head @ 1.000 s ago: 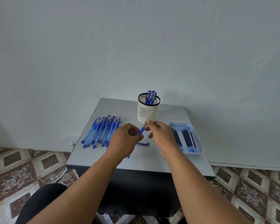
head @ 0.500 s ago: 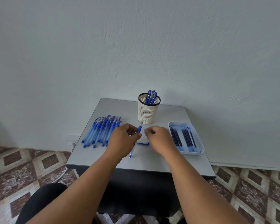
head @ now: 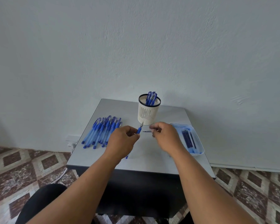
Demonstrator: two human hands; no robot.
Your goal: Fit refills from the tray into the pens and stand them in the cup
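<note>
Where grey table [head: 152, 160] meets pale wall above patterned floor tiles [head: 18, 165]; left hand [head: 122, 143] pinching pen [head: 139, 129], tip up; right hand [head: 165, 137], drawn rightward since 0.5 s ago, pinching thin refill [head: 147, 131]; cup [head: 149, 111] behind; tray [head: 198, 141] at right edge; spare pens [head: 102, 131] left.

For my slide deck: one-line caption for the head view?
Left hand holds a pen; right hand pinches its cap, before the cup.
</note>
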